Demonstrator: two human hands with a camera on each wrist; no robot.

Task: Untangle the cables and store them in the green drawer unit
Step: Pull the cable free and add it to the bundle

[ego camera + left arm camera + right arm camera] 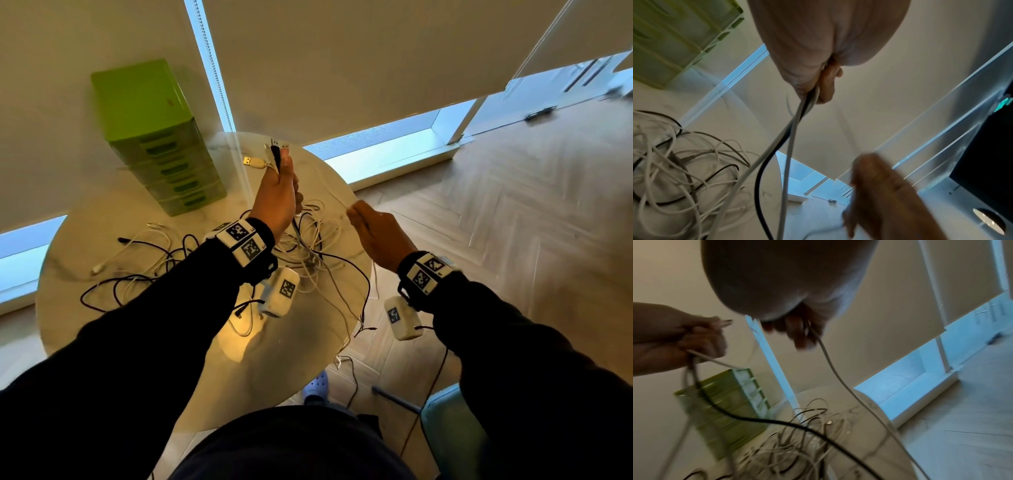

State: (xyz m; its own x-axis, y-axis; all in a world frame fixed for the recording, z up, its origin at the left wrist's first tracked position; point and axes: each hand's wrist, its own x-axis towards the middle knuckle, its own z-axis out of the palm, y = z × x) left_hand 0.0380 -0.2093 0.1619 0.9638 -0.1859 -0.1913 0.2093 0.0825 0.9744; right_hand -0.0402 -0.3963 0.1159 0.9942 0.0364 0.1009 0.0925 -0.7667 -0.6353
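Gripping several plug ends [275, 150] in the left hand [275, 195], one white cable [830, 366] is pinched by the right hand [376, 236] above the surface's tangle [205, 267], where knots may be tightened by hard pulling, the green drawer unit [154, 137] standing nearby.

Held cables [276, 154]: several plug ends, white, black and one gold-tipped, bunched upright above the left hand [275, 198], which grips them; their cords hang down to the heap.
Single white cable [830, 363]: pinched in the right hand [378, 236], running down past the table edge.
Cable heap [205, 267]: white and black cords tangled, loose on the round table [301, 349].
Green drawer unit [154, 133]: tall, five drawers, all closed, upright at the table's far left.
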